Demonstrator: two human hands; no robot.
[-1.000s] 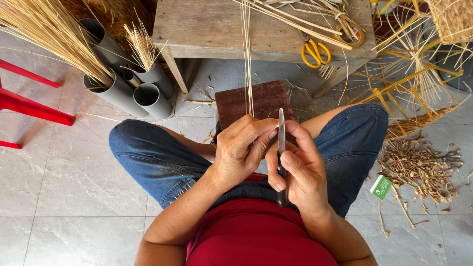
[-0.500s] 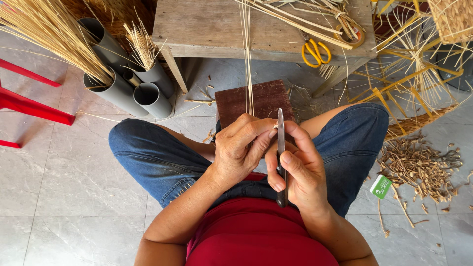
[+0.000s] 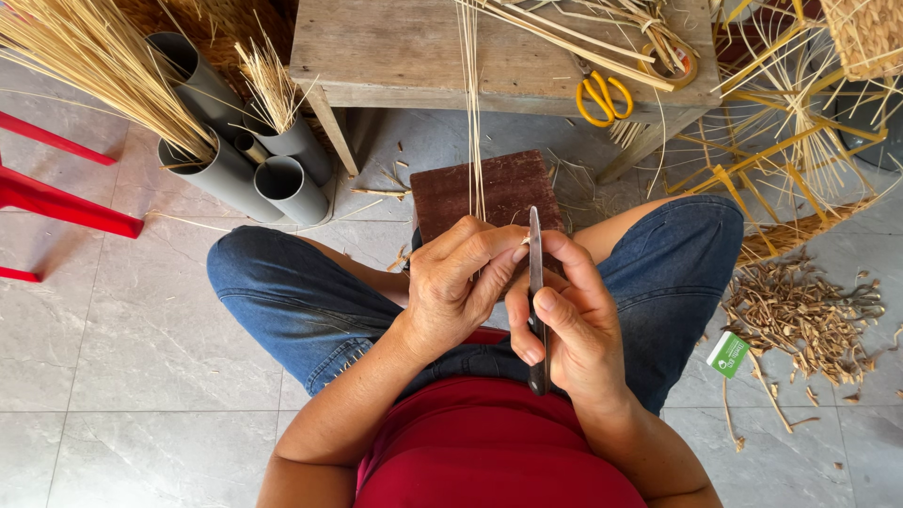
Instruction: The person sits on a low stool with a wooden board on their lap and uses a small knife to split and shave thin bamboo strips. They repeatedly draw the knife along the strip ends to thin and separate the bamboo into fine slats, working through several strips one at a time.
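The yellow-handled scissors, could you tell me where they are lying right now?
In the head view, the yellow-handled scissors lie upper right on the wooden table, near its front edge, beside the long cane strips.

From my feed, the floor is large pale grey stone-look tiles (image 3: pixel 141 357), evenly lit by soft daylight. Just beyond the hands stands a weathered bare-wood table (image 3: pixel 414 47) on plain wooden legs, with a dark brown wooden block (image 3: pixel 442 193) on the floor below its edge. Up and to the left of the hands I see a cluster of grey plastic pipes (image 3: pixel 235 160) and a red-framed piece of furniture (image 3: pixel 56 202). Up to the right stands a yellow rod frame (image 3: pixel 781 141).
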